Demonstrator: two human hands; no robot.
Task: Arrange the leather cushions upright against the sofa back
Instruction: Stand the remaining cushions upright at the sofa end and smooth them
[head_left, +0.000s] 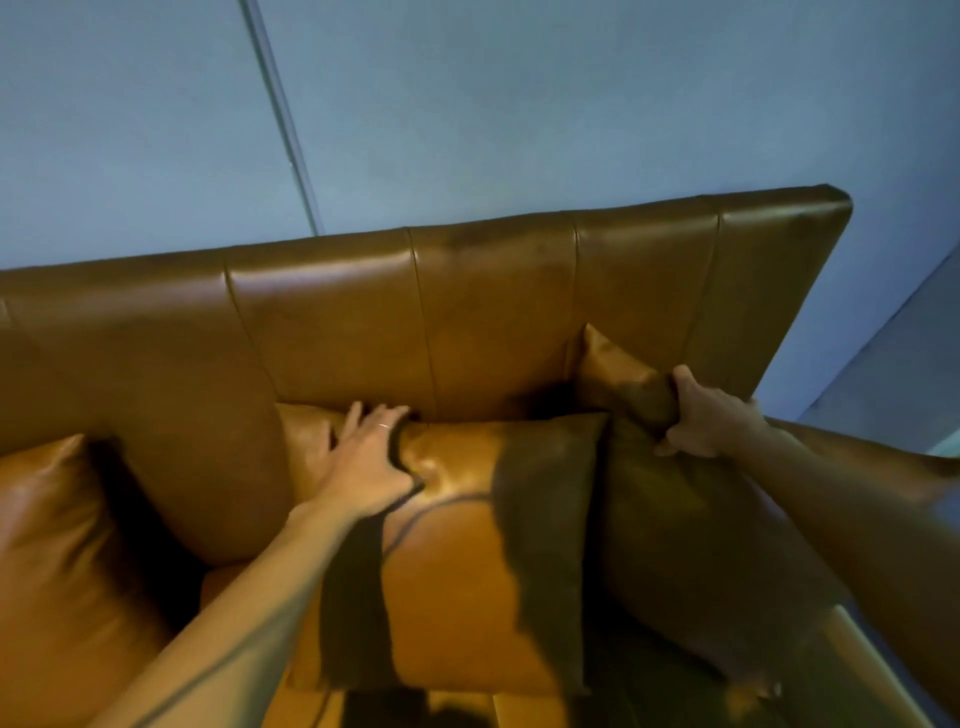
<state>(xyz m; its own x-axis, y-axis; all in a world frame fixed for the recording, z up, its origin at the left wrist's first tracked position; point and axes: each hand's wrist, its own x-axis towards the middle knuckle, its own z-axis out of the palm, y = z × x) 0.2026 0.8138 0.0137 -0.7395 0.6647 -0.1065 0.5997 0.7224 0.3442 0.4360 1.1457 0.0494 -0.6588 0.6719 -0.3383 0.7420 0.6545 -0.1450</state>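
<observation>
Your left hand (366, 457) lies flat with fingers spread on the top edge of the middle cushion (457, 561), which stands upright at the centre of the frame against the sofa back (363, 322); a ring (382, 426) shows on one finger; your right hand (701, 415) is clenched around the top edge of the right cushion (691, 535), bunching its leather, and that cushion leans at the right of the frame, touching the middle one; a third cushion (62, 545) sits at the lower left, well apart from your hands; all are smooth, glossy tan leather, plump and roughly square; the back is padded in vertical channels; a grey-blue wall (519, 104) fills the upper frame.
</observation>
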